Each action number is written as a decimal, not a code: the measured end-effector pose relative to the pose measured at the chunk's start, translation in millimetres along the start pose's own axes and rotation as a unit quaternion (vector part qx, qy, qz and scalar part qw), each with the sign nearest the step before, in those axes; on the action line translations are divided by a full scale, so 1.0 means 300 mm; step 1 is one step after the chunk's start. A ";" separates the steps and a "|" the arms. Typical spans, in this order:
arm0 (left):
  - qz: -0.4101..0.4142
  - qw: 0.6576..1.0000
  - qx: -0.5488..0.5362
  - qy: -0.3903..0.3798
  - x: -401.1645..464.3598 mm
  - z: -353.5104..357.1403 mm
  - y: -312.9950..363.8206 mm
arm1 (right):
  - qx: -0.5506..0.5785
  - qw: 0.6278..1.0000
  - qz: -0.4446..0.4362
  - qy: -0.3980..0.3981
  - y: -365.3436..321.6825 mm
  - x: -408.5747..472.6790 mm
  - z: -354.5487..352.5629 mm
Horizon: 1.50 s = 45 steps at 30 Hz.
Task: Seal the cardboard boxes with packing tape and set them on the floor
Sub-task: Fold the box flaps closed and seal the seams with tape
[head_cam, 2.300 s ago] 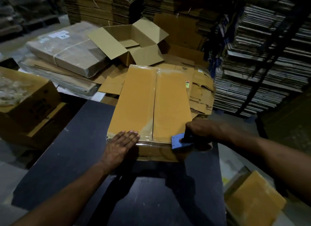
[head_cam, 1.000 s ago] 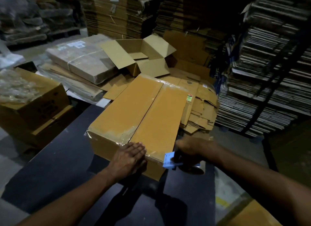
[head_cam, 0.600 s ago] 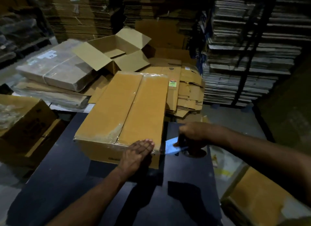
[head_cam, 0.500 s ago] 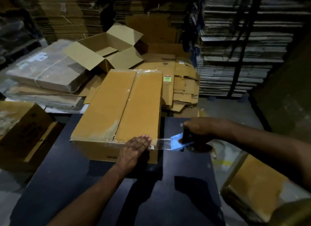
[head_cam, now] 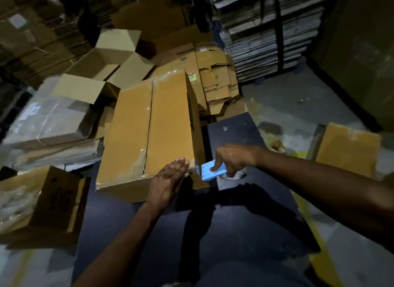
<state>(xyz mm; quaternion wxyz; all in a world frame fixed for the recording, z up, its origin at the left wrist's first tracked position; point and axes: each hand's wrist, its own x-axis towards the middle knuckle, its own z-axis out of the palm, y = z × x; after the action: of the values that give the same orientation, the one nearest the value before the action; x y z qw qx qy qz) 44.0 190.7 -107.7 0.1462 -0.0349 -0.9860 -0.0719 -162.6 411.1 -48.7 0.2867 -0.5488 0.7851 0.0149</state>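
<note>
A long closed cardboard box [head_cam: 149,124] lies on the dark table [head_cam: 245,227], its centre seam and near edge covered with clear tape. My left hand [head_cam: 168,180] presses flat, fingers straight, on the box's near right corner. Just right of that corner my right hand [head_cam: 232,160] grips a blue tape dispenser [head_cam: 210,171]. A short strip of clear tape runs from the dispenser to the box corner.
An open empty box [head_cam: 102,73] and wrapped flat bundles [head_cam: 49,120] lie behind on the left. A brown box [head_cam: 36,201] stands left of the table. Flattened cartons [head_cam: 215,79] pile behind. A sealed box [head_cam: 347,148] sits on the floor at right.
The box has swung round on the table. The dispenser has come back close to the corner, shortening the tape strip. My left hand stays pressed on the near corner.
</note>
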 end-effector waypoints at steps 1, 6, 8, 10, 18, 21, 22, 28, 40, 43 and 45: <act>0.001 1.000 0.001 -0.003 -0.002 -0.001 -0.001 | 0.001 1.000 0.006 0.004 -0.005 0.001 0.000; 0.011 0.999 0.028 -0.023 0.002 -0.006 -0.005 | 0.019 0.996 0.086 -0.019 -0.043 0.021 0.090; 0.006 0.999 0.043 -0.031 0.009 -0.011 0.002 | 0.058 0.987 0.144 -0.040 -0.018 0.033 0.215; 0.010 0.998 0.053 -0.037 0.010 -0.016 0.003 | 0.075 0.981 0.156 -0.083 0.038 0.034 0.300; -0.003 0.997 0.067 -0.038 0.147 -0.001 0.071 | 0.203 0.970 0.114 -0.071 0.290 -0.050 0.322; -0.052 0.992 0.073 -0.090 0.300 0.013 0.180 | 0.201 0.968 0.147 -0.020 0.379 -0.050 0.334; -0.071 0.987 0.078 -0.121 0.354 0.006 0.225 | 0.189 0.969 0.161 -0.003 0.404 -0.050 0.339; -0.108 0.971 0.088 -0.193 0.571 -0.086 0.282 | 0.271 0.942 0.197 0.029 0.462 -0.032 0.348; 0.109 0.955 -0.061 -0.269 0.810 0.052 0.028 | 0.603 0.700 0.060 0.378 0.224 0.180 0.337; 0.063 0.963 -0.093 -0.244 0.860 0.070 0.008 | 0.650 0.622 0.055 0.434 0.213 0.220 0.298; 0.048 0.964 -0.096 -0.244 0.904 0.089 -0.008 | 0.668 0.588 0.052 0.453 0.248 0.248 0.268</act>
<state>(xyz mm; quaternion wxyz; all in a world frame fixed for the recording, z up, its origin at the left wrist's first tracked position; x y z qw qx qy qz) -222.8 205.2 -53.7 -0.0990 -0.1130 -0.9775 -0.1483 -209.8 404.4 -172.1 0.1785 -0.0979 0.6302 -0.7493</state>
